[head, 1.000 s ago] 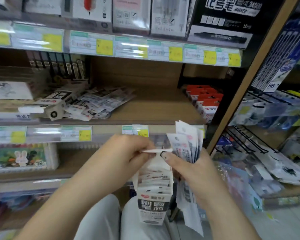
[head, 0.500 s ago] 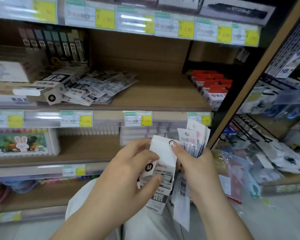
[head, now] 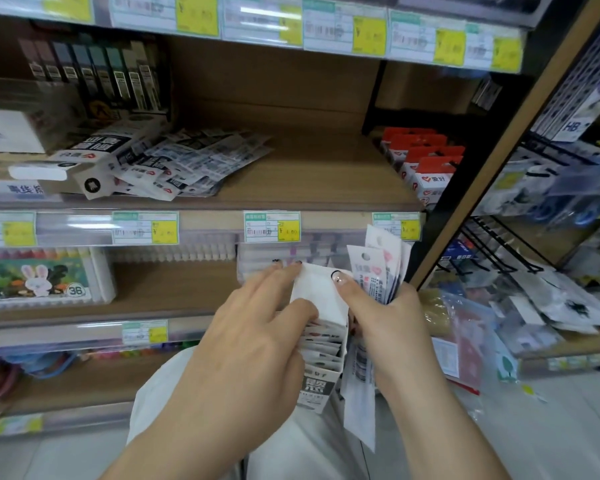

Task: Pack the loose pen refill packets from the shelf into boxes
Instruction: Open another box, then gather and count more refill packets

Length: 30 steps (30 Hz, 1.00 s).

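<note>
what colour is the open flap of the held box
White; the flap shows best in the head view.

Matt white cardboard box [head: 321, 351], glossy plastic refill packets [head: 194, 164], wood-grain shelf [head: 309, 174], black wire rack [head: 499, 244].
</note>
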Motion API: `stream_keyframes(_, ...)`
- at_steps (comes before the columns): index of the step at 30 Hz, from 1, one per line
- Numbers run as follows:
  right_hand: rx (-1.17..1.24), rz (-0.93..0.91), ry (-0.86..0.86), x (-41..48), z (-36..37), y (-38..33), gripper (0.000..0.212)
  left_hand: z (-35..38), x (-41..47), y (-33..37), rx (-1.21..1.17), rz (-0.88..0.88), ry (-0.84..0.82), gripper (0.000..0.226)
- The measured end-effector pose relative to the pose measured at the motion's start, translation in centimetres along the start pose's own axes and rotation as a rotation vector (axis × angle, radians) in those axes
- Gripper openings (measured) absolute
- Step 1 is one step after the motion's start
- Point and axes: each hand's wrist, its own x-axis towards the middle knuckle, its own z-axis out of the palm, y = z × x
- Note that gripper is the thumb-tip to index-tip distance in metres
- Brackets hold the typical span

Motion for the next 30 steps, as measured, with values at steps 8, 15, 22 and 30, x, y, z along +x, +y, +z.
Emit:
stream_keyframes(8, 0.044, -0.009, 0.061, 0.0, 0.1, 0.0, 0.033, 1.4, -1.3, 0.3, 0.133, -0.084, -0.144, 0.043)
stream_keyframes(15, 0.088, 0.039, 0.125, 0.0, 0.7, 0.5, 0.014, 3.0, -1.2, 0.3, -0.115, -0.197, -0.172, 0.041)
stream_keyframes(22, 0.186, 0.062, 0.258, 0.7, -1.7, -2.5, 0.022, 3.4, -0.3, 0.2, -0.282, -0.165, -0.123, 0.028)
stream_keyframes(30, 0.757, 0.018, -0.009, 1.2, -4.0, -10.7, 0.017, 4.2, 0.0, 0.5, -0.277, -0.162, -0.061, 0.026)
